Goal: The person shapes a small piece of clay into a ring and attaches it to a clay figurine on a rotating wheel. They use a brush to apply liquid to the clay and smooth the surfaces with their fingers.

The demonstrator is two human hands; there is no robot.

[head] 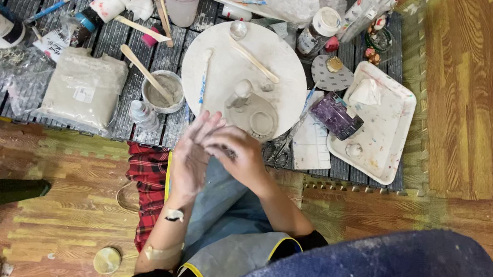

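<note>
Wooden floor, dark slatted work mat (101,44). My left hand (192,158) and right hand (242,154) press together, fingers loosely curled; whether they enclose clay, I cannot tell. Just beyond: round white board (217,70) bearing grey clay piece (253,117). Left: cup of slip (162,91).

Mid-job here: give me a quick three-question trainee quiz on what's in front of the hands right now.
1. True or false: the left hand and right hand are pressed together.
2. What stands in the small cup? A) scissors B) wooden stick C) marker
3. Fill in: the grey clay pieces lie on a round white ____.

Key: 1 true; 2 B, the wooden stick; 3 board.
</note>
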